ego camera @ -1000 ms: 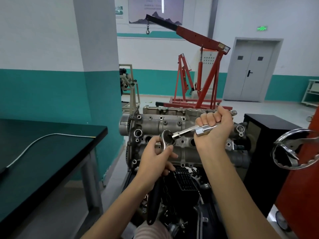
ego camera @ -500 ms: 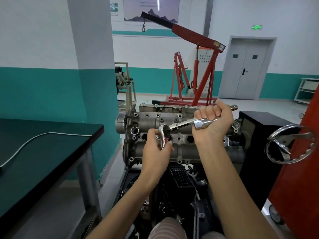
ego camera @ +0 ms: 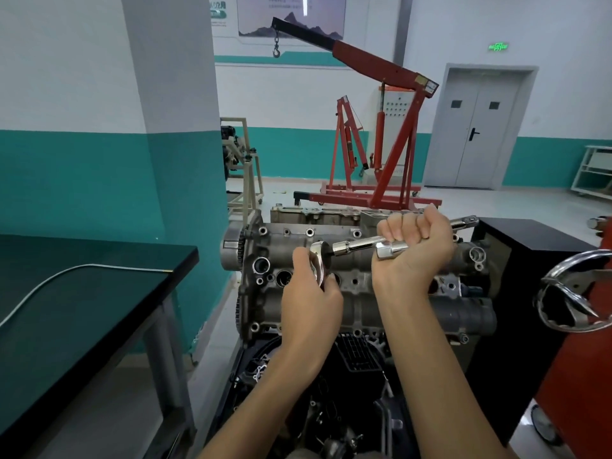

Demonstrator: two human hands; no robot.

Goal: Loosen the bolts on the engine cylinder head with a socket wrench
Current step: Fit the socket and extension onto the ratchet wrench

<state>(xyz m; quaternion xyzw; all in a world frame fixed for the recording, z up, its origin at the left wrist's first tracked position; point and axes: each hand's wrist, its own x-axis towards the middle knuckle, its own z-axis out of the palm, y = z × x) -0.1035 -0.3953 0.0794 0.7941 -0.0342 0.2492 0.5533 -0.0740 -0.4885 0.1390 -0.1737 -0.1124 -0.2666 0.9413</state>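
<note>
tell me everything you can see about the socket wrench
The socket wrench is bright chromed metal. Its rounded ratchet head sits at the left end, gripped by the left hand. From there a long bar with stepped sleeve sections runs up and to the right, tilted, its far tip poking out past the right hand, whose fingers wrap it in a fist. It is held in front of the grey cylinder head; whether it sits on a bolt is hidden.
</note>
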